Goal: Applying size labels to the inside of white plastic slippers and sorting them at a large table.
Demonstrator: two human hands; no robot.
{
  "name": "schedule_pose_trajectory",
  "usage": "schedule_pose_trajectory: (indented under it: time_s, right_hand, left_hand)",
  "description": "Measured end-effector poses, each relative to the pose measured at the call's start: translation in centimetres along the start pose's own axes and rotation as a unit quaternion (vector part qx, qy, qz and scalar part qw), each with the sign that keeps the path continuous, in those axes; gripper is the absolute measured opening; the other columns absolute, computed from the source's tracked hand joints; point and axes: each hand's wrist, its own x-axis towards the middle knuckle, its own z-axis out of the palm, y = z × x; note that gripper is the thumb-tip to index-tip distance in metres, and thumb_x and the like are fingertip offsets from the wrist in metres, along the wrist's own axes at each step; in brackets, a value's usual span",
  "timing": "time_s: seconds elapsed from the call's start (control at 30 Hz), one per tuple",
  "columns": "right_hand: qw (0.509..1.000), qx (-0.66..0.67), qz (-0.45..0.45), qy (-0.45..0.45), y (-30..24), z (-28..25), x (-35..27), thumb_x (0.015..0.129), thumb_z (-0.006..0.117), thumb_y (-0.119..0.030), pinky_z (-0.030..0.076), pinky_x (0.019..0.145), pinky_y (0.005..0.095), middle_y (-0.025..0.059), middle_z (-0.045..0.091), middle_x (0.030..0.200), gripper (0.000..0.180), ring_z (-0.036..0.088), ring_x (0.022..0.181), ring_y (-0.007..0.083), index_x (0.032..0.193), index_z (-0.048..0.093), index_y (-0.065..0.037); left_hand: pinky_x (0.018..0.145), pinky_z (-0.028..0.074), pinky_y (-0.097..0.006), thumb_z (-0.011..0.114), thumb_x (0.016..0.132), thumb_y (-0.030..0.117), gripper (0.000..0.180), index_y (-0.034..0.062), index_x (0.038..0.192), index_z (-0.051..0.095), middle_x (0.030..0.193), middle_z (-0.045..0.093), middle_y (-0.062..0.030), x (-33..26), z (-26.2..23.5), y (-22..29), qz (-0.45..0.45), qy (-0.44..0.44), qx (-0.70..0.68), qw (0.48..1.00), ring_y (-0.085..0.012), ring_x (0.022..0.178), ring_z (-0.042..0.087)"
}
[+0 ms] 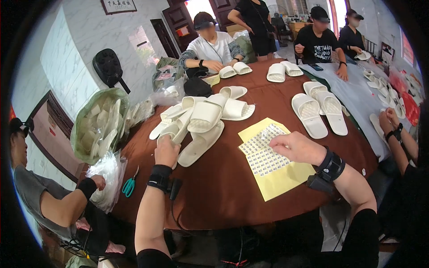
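My left hand is closed around the near end of a white slipper, at the edge of a loose pile of white slippers. Another slipper lies sole-down just right of that hand. Over a sheet of small printed stickers hovers my right hand, its thumb and forefinger pinched together. Whatever sits between those fingertips, if anything, is too small to make out. Yellow backing paper shows around the stickers. Black bands with small devices circle both my wrists.
Teal-handled scissors lie at the brown table's left edge, near clear plastic bags. A green sack of slippers stands beyond. More slippers rest at the right. Several people sit or stand around, one handling slippers across from me.
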Motion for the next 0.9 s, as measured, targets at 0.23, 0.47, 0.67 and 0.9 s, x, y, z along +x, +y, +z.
schedule_pose_trajectory:
  time_s: [0.23, 0.47, 0.67, 0.9]
  right_hand:
    - [0.998, 0.065, -0.002, 0.014, -0.3, 0.9, 1.4, 0.092, 0.059, -0.016, 0.052, 0.071, 0.0326, 0.0171, 0.070, 0.089, 0.021, 0.069, 0.078, 0.0251, 0.104, 0.066, 0.001]
    - [0.995, 0.082, -0.012, 0.063, 0.9, 2.0, 1.8, 0.092, 0.059, -0.013, 0.053, 0.071, 0.0339, 0.0174, 0.071, 0.088, 0.018, 0.069, 0.077, 0.0269, 0.101, 0.067, 0.000]
    - [0.994, 0.078, -0.029, 0.065, 1.6, 2.3, 1.8, 0.092, 0.059, -0.011, 0.053, 0.071, 0.0343, 0.0177, 0.070, 0.087, 0.017, 0.069, 0.077, 0.0278, 0.100, 0.067, 0.000]
    - [0.995, 0.088, -0.015, 0.046, 2.1, 2.8, 1.2, 0.092, 0.060, -0.013, 0.053, 0.070, 0.0343, 0.0173, 0.070, 0.083, 0.017, 0.069, 0.075, 0.0273, 0.099, 0.067, 0.001]
  left_hand:
    - [0.074, 0.050, -0.052, 0.063, 0.086, 0.025, 0.025, 0.0009, 0.094, 0.061, 0.086, 0.065, -0.0239, 1.7, 0.5, -2.0, 0.003, -0.007, 0.029, 1.000, -0.0434, 0.083, 0.063]
    - [0.061, 0.049, -0.039, 0.061, 0.088, 0.013, 0.016, -0.0024, 0.093, 0.061, 0.074, 0.064, -0.0207, 5.2, -4.7, -2.8, 0.008, 0.164, -0.174, 0.971, -0.0265, 0.065, 0.063]
    - [0.057, 0.046, -0.031, 0.062, 0.089, 0.011, 0.016, -0.0026, 0.097, 0.063, 0.070, 0.065, -0.0126, 5.9, -8.1, -3.7, 0.030, 0.218, -0.224, 0.949, -0.0120, 0.061, 0.057]
    - [0.061, 0.045, -0.029, 0.060, 0.093, 0.010, 0.021, -0.0036, 0.108, 0.062, 0.078, 0.067, -0.0045, 4.1, -11.4, -1.9, 0.014, 0.278, -0.245, 0.929, -0.0089, 0.066, 0.054]
